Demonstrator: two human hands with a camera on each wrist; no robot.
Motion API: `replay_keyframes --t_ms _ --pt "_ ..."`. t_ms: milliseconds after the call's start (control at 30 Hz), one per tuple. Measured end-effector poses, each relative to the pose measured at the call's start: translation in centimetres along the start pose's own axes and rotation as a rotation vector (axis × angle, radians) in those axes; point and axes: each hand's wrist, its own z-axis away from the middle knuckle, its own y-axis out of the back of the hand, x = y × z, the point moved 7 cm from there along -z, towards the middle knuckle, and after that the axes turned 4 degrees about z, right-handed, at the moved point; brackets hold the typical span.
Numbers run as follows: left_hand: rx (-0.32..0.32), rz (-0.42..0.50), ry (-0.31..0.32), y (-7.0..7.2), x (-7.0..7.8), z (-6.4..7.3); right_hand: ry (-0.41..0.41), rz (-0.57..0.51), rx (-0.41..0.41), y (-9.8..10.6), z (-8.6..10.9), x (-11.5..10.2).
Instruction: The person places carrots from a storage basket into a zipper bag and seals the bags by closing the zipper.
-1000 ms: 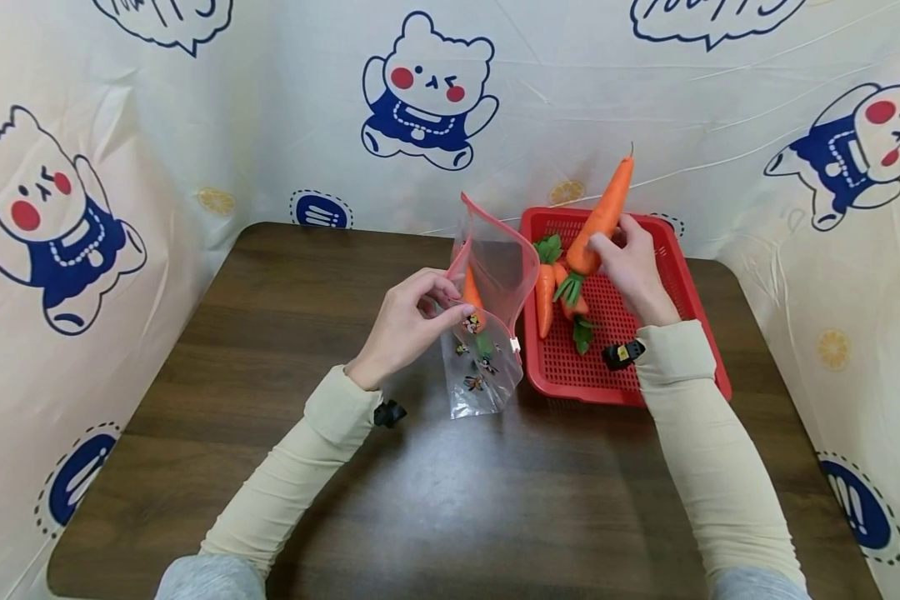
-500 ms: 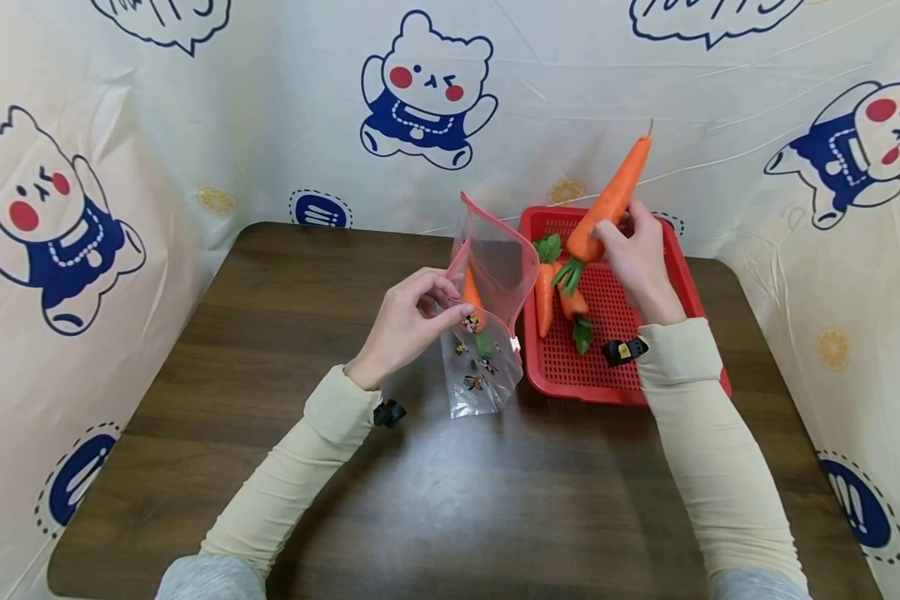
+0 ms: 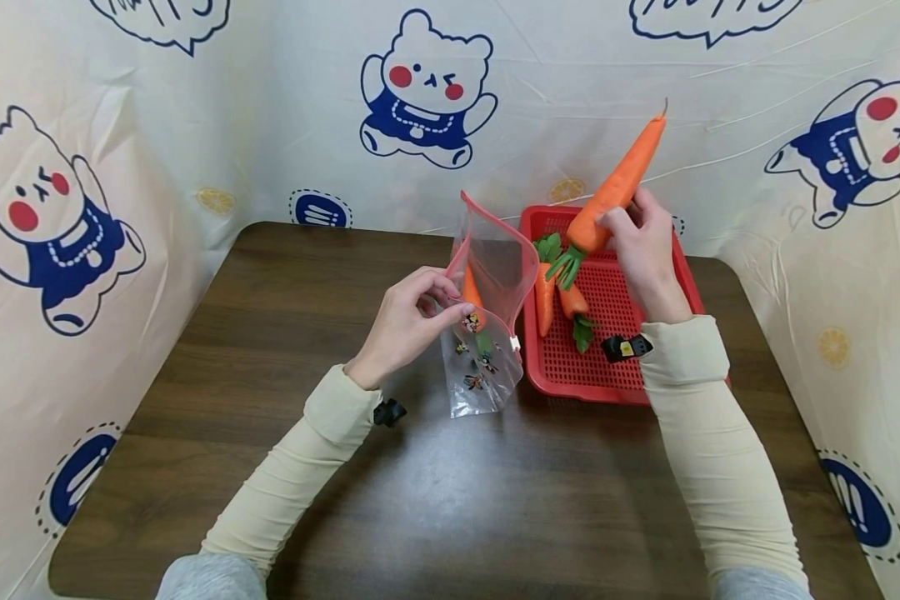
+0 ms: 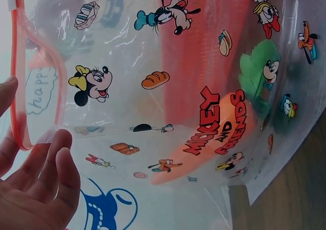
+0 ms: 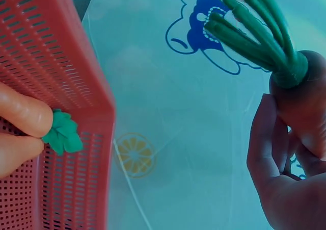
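Note:
My right hand grips a large carrot with green stems, its thin tip pointing up and right over the basket's far side. In the right wrist view its stems stand out above the fingers. With thumb and fingers my left hand pinches the red-edged rim of a clear zip bag printed with cartoon figures, whose mouth gapes. Inside the bag lies one carrot with a green top. Two smaller carrots rest in the red basket, at its left side.
The basket stands right of the bag on a dark wooden table. Behind the table hangs a white sheet with printed bears. A white slider sits on the bag's zip edge.
My right hand has lifted the large carrot up and to the right, away from the smaller ones. The left hand and the bag have stayed in place.

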Motion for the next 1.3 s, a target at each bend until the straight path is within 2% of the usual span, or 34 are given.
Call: replay_keyframes --t_ms 267,500,700,1033,1300 --pt "-0.004 -0.001 -0.009 -0.1 0.1 -0.1 0.032 -0.090 0.006 0.0 0.3 -1.0" --pt "-0.010 0.007 -0.009 -0.1 0.2 -0.1 0.077 -0.116 0.024 -0.3 0.5 -2.1" --pt "-0.011 0.000 -0.008 -0.1 0.3 -0.1 0.098 -0.151 0.008 -1.1 0.8 -2.9" --pt "-0.002 -0.009 -0.017 -0.2 0.4 -0.2 0.124 -0.118 -0.071 -2.9 1.5 -3.6" --pt "0.031 -0.007 -0.032 0.0 0.6 -0.2 0.121 0.007 -0.116 -4.2 2.1 -3.8"
